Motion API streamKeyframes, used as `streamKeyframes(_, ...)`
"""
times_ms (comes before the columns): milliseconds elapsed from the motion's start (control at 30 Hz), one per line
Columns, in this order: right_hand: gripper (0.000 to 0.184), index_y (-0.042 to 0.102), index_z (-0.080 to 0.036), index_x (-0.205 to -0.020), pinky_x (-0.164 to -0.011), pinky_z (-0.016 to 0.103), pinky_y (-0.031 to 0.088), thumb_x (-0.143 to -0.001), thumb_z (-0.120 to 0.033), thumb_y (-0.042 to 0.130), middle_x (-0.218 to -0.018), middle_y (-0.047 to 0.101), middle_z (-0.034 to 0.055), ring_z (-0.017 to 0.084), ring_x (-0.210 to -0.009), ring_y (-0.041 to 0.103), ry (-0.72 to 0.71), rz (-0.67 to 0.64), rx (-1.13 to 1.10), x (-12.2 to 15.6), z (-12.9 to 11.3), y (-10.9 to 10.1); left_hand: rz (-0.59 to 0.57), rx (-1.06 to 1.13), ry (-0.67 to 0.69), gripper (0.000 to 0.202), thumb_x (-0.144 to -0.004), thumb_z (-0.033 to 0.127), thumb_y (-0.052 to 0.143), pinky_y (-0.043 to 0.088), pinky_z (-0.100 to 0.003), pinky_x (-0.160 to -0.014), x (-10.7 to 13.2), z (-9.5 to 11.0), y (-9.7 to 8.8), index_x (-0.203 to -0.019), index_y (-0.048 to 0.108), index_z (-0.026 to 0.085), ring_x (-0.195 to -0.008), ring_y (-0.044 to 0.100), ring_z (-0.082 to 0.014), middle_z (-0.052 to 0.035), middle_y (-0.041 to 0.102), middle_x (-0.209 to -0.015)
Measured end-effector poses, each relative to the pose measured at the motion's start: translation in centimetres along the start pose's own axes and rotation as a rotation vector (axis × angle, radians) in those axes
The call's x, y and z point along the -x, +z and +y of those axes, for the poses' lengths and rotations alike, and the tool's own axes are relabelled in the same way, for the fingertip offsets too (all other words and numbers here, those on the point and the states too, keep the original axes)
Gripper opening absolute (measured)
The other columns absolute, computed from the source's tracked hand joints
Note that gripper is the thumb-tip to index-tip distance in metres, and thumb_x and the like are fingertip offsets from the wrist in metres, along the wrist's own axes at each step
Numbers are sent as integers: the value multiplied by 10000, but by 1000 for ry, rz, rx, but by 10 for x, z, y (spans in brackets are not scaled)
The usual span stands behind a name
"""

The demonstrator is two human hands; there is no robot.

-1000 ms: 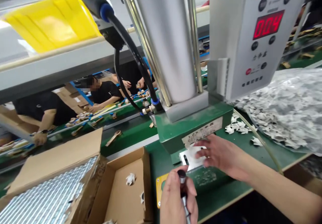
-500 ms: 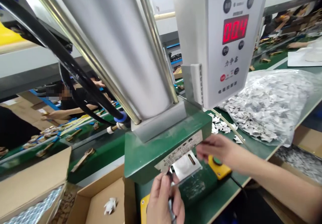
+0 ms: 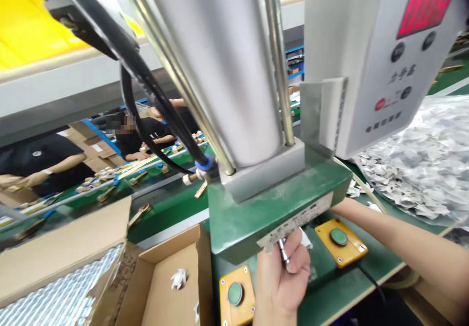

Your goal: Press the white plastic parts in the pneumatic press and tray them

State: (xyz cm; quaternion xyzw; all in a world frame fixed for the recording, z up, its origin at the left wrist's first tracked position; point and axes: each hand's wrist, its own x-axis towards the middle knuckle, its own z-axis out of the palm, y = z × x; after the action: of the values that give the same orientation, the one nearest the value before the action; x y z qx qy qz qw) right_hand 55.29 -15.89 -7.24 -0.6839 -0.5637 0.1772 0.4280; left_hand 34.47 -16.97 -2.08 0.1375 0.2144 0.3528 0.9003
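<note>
The left hand (image 3: 280, 279) has its fingers clamped on a small metal rod (image 3: 282, 247), held upright just under the near edge of the green press (image 3: 271, 208). The right forearm (image 3: 384, 233) reaches under the press from the right. The right hand is hidden there, so I cannot tell how its fingers are set.

The slim chromed metal rod (image 3: 282, 249) stood nearly upright, gripped in the fingers of the left hand (image 3: 280, 279), with its upper end beneath the green press head (image 3: 271, 208). A white piece (image 3: 305, 239) lay just beside it, mostly hidden.
</note>
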Motion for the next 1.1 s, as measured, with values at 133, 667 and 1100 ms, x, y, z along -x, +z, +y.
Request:
streamKeyframes(133, 108, 587, -251, -765, -676, 400, 482, -804, -315, 508, -769, 643, 65, 286, -759, 606, -7, 62, 132, 28, -14, -17, 45, -227, 81, 226, -805, 233, 537, 171, -121, -302, 13, 1, 6, -612, 561, 119, -348, 267, -12, 52, 386, -495)
streamKeyframes(667, 265, 562, -324, -1154, -927, 252, 460, -901, -253, 527, -1201, 570, 9, 159, -1099, 557, -239, -389, 126, 122, -97, 4, 166, -686, 191, 567, -696, 576, 668, 218, -163, -317, 54, -33, -61, -1094, 620, 175, -283, 236, -32, 93, 390, -377)
streamKeyframes(1100, 237, 596, -235, -867, -724, 294, 474, -932, -205, 370, -886, 595, 42, 177, -812, 590, -333, -253, 201, 83, -105, 4, 236, -434, 293, 559, -783, 416, 654, 148, -125, -276, 55, -24, -66, -1277, 458, 244, -267, 306, 2, 2, 655, -680)
